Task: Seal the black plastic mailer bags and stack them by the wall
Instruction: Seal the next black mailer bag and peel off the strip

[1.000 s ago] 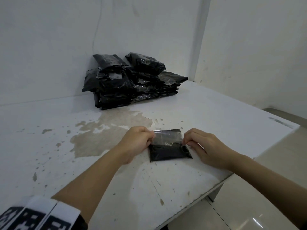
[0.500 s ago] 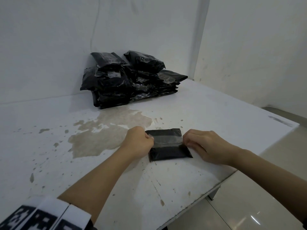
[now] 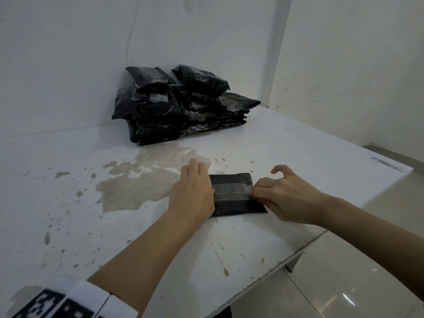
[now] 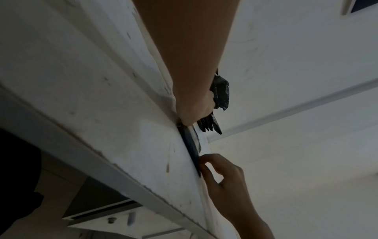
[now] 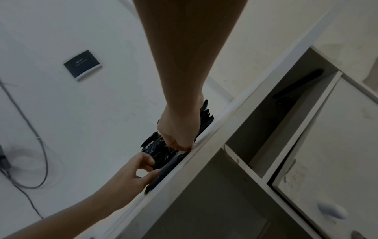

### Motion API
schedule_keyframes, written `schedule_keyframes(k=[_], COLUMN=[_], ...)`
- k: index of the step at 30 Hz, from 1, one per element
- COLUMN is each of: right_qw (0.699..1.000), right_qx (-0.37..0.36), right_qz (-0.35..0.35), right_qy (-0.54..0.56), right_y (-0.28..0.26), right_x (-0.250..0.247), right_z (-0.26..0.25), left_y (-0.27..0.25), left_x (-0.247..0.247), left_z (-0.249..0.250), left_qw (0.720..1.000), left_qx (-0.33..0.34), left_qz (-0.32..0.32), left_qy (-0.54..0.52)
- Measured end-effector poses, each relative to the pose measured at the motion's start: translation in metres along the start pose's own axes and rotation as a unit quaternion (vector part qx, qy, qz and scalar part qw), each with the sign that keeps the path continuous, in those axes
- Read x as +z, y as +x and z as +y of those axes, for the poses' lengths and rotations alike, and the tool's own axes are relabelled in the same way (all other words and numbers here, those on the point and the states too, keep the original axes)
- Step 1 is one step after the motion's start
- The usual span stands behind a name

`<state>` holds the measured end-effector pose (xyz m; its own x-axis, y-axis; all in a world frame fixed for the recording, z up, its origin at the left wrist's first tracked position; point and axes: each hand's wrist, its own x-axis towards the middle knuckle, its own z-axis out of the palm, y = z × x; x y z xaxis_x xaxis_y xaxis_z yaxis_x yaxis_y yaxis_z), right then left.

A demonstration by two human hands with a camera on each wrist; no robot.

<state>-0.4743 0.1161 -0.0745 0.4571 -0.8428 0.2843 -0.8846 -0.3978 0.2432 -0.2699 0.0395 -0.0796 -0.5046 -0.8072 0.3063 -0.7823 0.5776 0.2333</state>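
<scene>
Item: black mailer bag point(image 3: 236, 195), flat on the white desk point(image 3: 298, 157), between my two hands. A clear tape strip point(image 3: 231, 191) runs across its folded flap.

My left hand point(image 3: 192, 191): fingers straight, lying flat on the bag's left end, pressing it down.

My right hand point(image 3: 284, 198): thumb and forefinger pinch the bag's right edge at the tape; the other fingers are raised and curled.

Stack of sealed black mailer bags point(image 3: 183, 104): well ahead of both hands, against the wall point(image 3: 68, 65).

Desk surface: a worn brown patch point(image 3: 142, 180) just left of my left hand.

Writing: a small dark plate point(image 5: 83, 64) on the wall in the right wrist view; lettering too small to read. A black-and-white patterned band point(image 3: 64, 304) on my left forearm.
</scene>
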Motion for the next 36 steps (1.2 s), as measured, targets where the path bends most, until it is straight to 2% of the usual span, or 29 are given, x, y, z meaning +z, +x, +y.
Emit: schedule_keyframes(k=[3, 5, 6, 7, 10, 12, 14, 16, 21, 23, 27, 31, 36], right_qw=[0.997, 0.981, 0.969, 0.956, 0.920, 0.908, 0.907, 0.900, 0.851, 0.839, 0.852, 0.848, 0.842], right_qx=[0.059, 0.129, 0.163, 0.200, 0.328, 0.381, 0.401, 0.420, 0.506, 0.526, 0.515, 0.509, 0.496], right_qz=[-0.036, -0.135, -0.171, -0.177, -0.072, -0.058, -0.092, -0.096, -0.014, -0.001, -0.046, -0.041, -0.045], right_qy=[0.030, 0.056, 0.078, 0.120, 0.203, 0.164, 0.093, 0.068, 0.139, 0.139, 0.084, 0.142, 0.208], right_y=[-0.004, -0.004, -0.002, 0.003, 0.021, 0.032, 0.037, 0.039, 0.046, 0.049, 0.055, 0.044, 0.016], right_x=[-0.001, -0.005, -0.007, -0.008, 0.001, 0.009, 0.016, 0.017, 0.021, 0.021, 0.021, 0.013, 0.007], right_z=[-0.007, -0.014, -0.016, -0.018, -0.022, -0.029, -0.040, -0.048, -0.043, -0.041, -0.046, -0.047, -0.043], left_y=[-0.004, -0.005, -0.005, -0.005, -0.006, -0.005, -0.005, -0.005, -0.008, -0.009, -0.010, -0.010, -0.010], left_x=[0.001, 0.000, 0.001, 0.001, 0.004, 0.007, 0.009, 0.009, 0.005, 0.003, 0.003, 0.005, 0.006], left_z=[-0.005, -0.007, -0.008, -0.009, -0.006, -0.002, -0.002, -0.002, 0.000, 0.002, 0.004, 0.005, 0.011], left_qw=[0.990, 0.985, 0.988, 0.991, 0.995, 0.993, 0.993, 0.994, 0.999, 0.999, 0.998, 0.997, 0.998], left_qx=[0.133, 0.158, 0.147, 0.128, 0.051, 0.011, -0.020, -0.040, -0.038, -0.041, -0.057, -0.073, -0.054], left_qz=[0.015, -0.005, -0.007, -0.008, 0.012, 0.025, 0.022, 0.016, 0.010, 0.008, -0.009, -0.017, -0.019], left_qy=[0.054, 0.064, 0.049, 0.024, -0.081, -0.113, -0.112, -0.104, -0.036, -0.032, -0.037, -0.032, 0.012])
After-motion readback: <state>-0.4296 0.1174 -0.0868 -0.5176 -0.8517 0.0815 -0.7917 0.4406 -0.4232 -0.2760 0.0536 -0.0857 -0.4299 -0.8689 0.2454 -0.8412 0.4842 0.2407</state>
